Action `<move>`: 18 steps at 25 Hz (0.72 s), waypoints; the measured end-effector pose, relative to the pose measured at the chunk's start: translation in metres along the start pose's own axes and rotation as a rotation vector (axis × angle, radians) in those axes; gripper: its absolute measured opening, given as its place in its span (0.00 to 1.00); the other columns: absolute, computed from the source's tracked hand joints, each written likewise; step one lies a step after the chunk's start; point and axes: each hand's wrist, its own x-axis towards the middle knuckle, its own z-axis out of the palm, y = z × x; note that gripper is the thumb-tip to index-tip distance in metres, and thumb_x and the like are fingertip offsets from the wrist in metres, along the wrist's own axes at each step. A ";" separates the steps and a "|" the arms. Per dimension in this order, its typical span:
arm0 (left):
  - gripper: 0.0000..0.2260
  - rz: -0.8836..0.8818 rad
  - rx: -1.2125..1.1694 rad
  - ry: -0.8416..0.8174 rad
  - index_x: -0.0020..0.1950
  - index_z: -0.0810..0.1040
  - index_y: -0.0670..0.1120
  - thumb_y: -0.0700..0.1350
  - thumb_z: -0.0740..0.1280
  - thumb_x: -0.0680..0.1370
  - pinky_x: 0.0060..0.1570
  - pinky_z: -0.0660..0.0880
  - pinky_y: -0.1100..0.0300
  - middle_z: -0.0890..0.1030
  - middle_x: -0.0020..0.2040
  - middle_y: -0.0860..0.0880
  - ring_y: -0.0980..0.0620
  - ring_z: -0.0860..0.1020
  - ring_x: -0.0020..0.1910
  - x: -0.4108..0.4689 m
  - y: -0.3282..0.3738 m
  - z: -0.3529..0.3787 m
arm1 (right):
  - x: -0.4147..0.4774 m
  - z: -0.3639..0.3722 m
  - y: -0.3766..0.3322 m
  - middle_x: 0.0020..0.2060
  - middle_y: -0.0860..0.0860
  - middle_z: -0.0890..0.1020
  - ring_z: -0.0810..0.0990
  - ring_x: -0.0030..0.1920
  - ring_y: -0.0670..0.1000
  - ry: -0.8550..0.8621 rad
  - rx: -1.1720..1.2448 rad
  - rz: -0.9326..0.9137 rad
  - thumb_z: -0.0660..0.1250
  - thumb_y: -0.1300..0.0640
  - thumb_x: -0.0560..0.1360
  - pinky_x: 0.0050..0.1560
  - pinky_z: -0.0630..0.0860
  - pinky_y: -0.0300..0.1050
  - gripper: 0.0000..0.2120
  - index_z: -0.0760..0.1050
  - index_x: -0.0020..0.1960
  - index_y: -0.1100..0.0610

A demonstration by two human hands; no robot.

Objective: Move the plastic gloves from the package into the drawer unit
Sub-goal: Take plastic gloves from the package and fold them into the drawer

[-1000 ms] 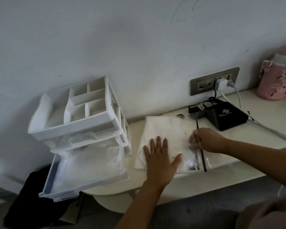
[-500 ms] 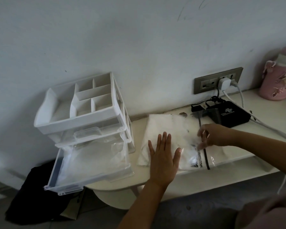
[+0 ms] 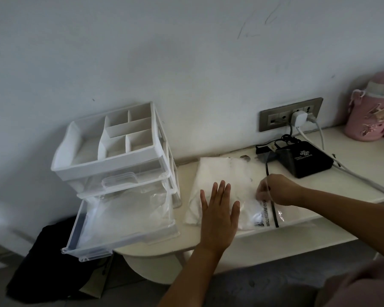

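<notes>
A clear plastic package [image 3: 222, 173] with a black strip and print lies flat on the pale table [image 3: 319, 189]; whitish plastic gloves show inside it. My left hand [image 3: 218, 214] lies flat, fingers straight, pressing the package's near left part. My right hand [image 3: 275, 189] pinches the package's clear film near the black strip. Left of the package stands the white drawer unit [image 3: 115, 165], with a divided tray on top. Its lower clear drawer [image 3: 120, 220] is pulled out over the table's edge and holds crumpled clear plastic.
A black box [image 3: 306, 159] with cables sits behind the package, below a wall socket [image 3: 290, 117] with a white plug. A pink bottle [image 3: 370, 111] stands at the far right. Dark cloth [image 3: 44, 262] lies on the floor beneath the drawer.
My left hand has slid a little toward me on the package. My right hand has shifted slightly but still pinches the film. The view has drifted left.
</notes>
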 end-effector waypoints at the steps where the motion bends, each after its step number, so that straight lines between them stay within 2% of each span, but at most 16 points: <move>1: 0.27 -0.003 0.010 -0.012 0.72 0.68 0.43 0.57 0.43 0.83 0.72 0.44 0.49 0.69 0.72 0.46 0.49 0.61 0.74 0.000 0.000 0.000 | -0.001 0.001 -0.001 0.34 0.45 0.79 0.77 0.38 0.45 0.006 -0.012 0.007 0.71 0.55 0.73 0.32 0.65 0.28 0.06 0.81 0.39 0.55; 3: 0.27 -0.014 0.023 -0.029 0.71 0.69 0.43 0.57 0.43 0.83 0.72 0.44 0.49 0.71 0.71 0.45 0.48 0.64 0.73 0.001 0.001 -0.001 | -0.002 0.004 -0.001 0.37 0.46 0.78 0.74 0.41 0.46 0.050 -0.048 0.026 0.71 0.55 0.73 0.32 0.63 0.27 0.06 0.77 0.40 0.54; 5: 0.27 -0.021 0.028 -0.037 0.71 0.70 0.43 0.57 0.43 0.83 0.72 0.44 0.49 0.72 0.70 0.45 0.48 0.66 0.72 0.001 0.002 -0.001 | -0.002 0.009 -0.002 0.45 0.50 0.80 0.73 0.43 0.47 0.094 -0.056 0.044 0.70 0.57 0.74 0.33 0.65 0.30 0.04 0.77 0.47 0.56; 6: 0.27 -0.025 0.029 -0.040 0.70 0.70 0.43 0.57 0.43 0.83 0.72 0.44 0.49 0.72 0.70 0.45 0.48 0.66 0.72 0.001 0.002 -0.002 | -0.001 0.011 -0.003 0.46 0.52 0.82 0.74 0.42 0.46 0.103 -0.032 0.046 0.70 0.59 0.74 0.34 0.66 0.31 0.03 0.79 0.47 0.57; 9: 0.27 -0.027 0.032 -0.036 0.70 0.71 0.43 0.56 0.43 0.83 0.72 0.44 0.49 0.73 0.69 0.45 0.47 0.68 0.71 0.001 0.003 -0.002 | -0.003 0.011 -0.005 0.40 0.52 0.84 0.76 0.34 0.43 0.081 0.017 0.039 0.71 0.60 0.73 0.32 0.67 0.27 0.05 0.83 0.46 0.60; 11: 0.28 -0.034 0.038 -0.038 0.70 0.70 0.43 0.57 0.42 0.83 0.72 0.44 0.48 0.73 0.69 0.45 0.48 0.67 0.71 0.001 0.002 -0.003 | -0.003 0.006 -0.006 0.39 0.51 0.83 0.76 0.33 0.42 0.066 0.015 0.022 0.72 0.60 0.72 0.32 0.69 0.26 0.05 0.83 0.47 0.60; 14: 0.32 -0.081 0.039 -0.065 0.72 0.69 0.43 0.60 0.38 0.82 0.75 0.48 0.43 0.71 0.71 0.44 0.46 0.65 0.73 0.000 0.001 -0.002 | -0.003 -0.007 -0.005 0.47 0.53 0.84 0.77 0.40 0.43 0.075 -0.067 0.007 0.71 0.63 0.72 0.42 0.73 0.31 0.06 0.83 0.49 0.60; 16: 0.34 -0.131 0.054 -0.121 0.72 0.69 0.43 0.61 0.37 0.81 0.68 0.52 0.38 0.71 0.71 0.43 0.44 0.66 0.72 0.001 0.002 -0.003 | -0.004 -0.020 -0.005 0.52 0.55 0.83 0.79 0.46 0.47 0.104 -0.101 0.005 0.69 0.65 0.73 0.53 0.76 0.38 0.09 0.80 0.53 0.62; 18: 0.32 -0.150 0.105 -0.150 0.69 0.72 0.44 0.60 0.39 0.82 0.63 0.60 0.34 0.74 0.68 0.43 0.43 0.71 0.69 0.002 0.001 -0.001 | -0.006 -0.035 -0.002 0.55 0.56 0.81 0.80 0.52 0.51 0.159 -0.200 0.005 0.65 0.66 0.75 0.56 0.74 0.42 0.11 0.79 0.56 0.62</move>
